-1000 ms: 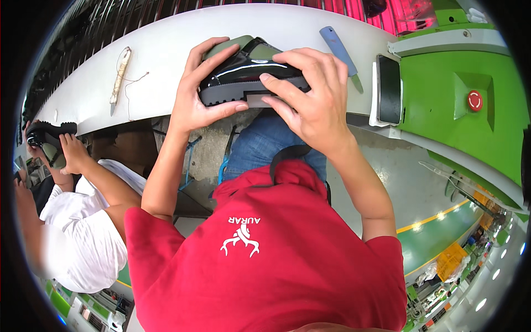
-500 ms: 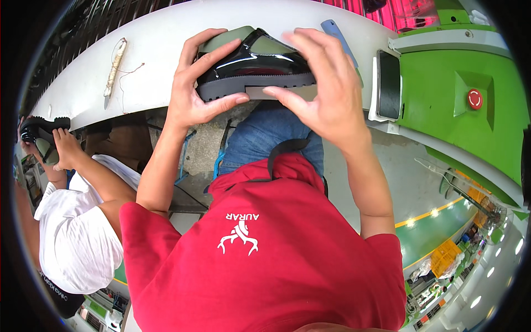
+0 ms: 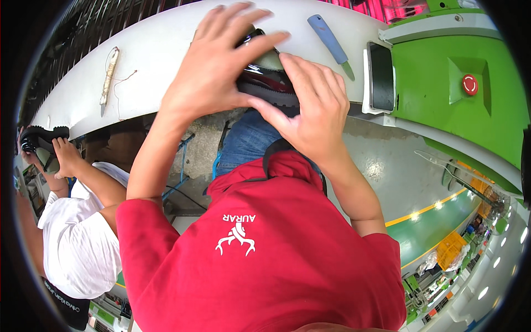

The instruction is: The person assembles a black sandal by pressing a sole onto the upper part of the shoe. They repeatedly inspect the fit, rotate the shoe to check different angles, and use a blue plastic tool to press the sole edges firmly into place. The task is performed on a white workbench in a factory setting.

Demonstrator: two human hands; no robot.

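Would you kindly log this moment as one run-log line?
left hand: on top of black glossy shoe | right hand: gripping shoe's near side | blue-handled knife: lying on white bench

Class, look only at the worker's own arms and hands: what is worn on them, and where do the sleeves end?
Both hands, left hand and right hand, are bare: no gloves, rings or watch visible. Forearms are uncovered. Short red sleeves of a T-shirt end near the elbows.
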